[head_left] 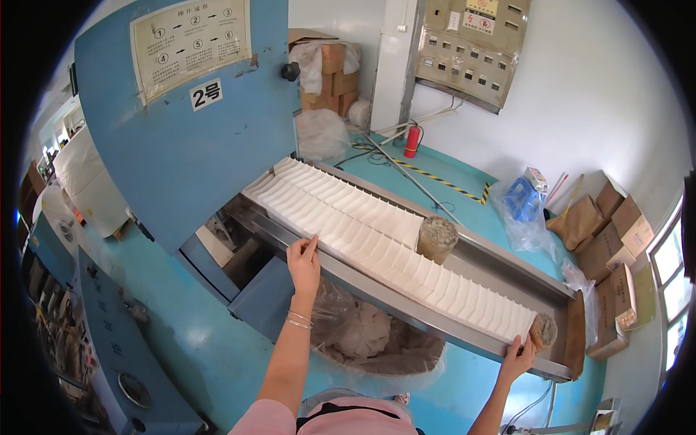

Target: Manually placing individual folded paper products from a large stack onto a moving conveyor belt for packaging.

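Observation:
Two long rows of white pleated sheets lie side by side in a metal trough that slopes down to the right from a blue machine. At the near row [406,264], my left hand [303,262] has its fingers pressed together on the front edge, close to the trough's rail [377,290]. Farther right, my right hand [517,360] grips the same row's lower end, thumb and fingers closed there. Against that end sits a round, mottled brown block [544,332]. A larger block [437,239] of the same kind stands at the end of the far row [348,199].
The blue machine [196,152] rises at the upper left. Below the trough stands a lined bin [377,355] of crumpled white material. A brown board [576,333] closes the trough's right end. Cartons [616,239] line the right wall; a fire extinguisher [412,141] stands behind.

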A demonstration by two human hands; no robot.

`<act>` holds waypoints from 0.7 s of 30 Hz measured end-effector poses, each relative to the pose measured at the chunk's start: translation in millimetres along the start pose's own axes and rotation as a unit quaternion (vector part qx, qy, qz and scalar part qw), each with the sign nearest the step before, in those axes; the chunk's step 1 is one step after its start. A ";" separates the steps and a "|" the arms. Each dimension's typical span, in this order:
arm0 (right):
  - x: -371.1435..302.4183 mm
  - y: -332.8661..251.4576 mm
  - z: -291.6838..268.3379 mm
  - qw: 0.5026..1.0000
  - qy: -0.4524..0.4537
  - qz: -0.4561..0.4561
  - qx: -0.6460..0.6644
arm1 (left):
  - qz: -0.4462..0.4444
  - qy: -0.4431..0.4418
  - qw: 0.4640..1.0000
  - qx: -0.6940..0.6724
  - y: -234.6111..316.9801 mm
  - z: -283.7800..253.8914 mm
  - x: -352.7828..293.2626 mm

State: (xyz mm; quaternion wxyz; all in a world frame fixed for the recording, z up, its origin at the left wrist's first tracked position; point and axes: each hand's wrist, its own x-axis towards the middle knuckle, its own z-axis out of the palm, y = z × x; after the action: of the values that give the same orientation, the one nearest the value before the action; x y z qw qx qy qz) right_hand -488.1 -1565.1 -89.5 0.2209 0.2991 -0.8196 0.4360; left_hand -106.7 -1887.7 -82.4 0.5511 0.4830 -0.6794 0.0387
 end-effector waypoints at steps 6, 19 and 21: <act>9.4 10.9 0.0 0.999 -0.033 -0.028 0.004 | -0.093 -0.232 0.968 -0.004 19.5 -7.6 33.7; 95.1 -69.7 48.2 0.874 -0.382 0.196 -0.228 | -0.114 -0.412 0.871 0.243 85.2 84.1 58.7; 101.9 -67.9 56.2 0.881 -0.351 0.228 -0.221 | -0.150 -0.344 0.911 0.173 83.9 98.3 53.7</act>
State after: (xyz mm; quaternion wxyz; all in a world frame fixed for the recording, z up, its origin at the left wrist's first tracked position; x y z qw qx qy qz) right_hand -521.1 -1672.9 -15.9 -0.1259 0.1809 -0.9641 0.1482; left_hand -231.3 -1933.6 -38.2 0.1902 0.6508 -0.7287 -0.0962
